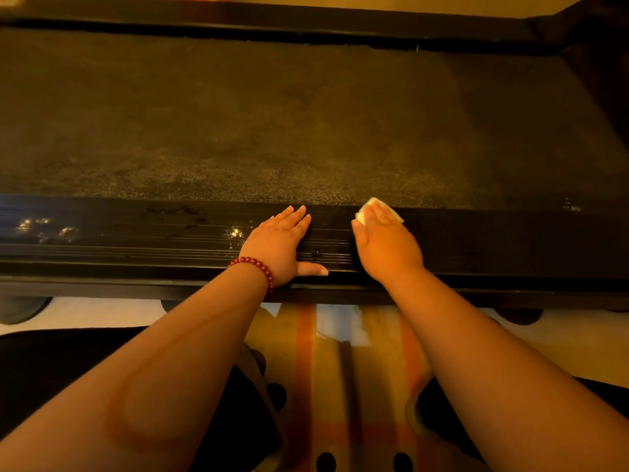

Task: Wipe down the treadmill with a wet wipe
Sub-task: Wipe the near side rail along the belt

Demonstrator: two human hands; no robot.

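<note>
The job looks partly done. The near rail of the treadmill glints as if damp to the left of the hands but carries smudges, while the belt beyond looks dusty and the far rail appears untouched. The right hand lies flat, fingers straight, pressing the wipe onto the near rail's far edge, just beside the belt. The left hand rests flat on the rail nearby, fingers extended and thumb spread, grasping nothing.
</note>
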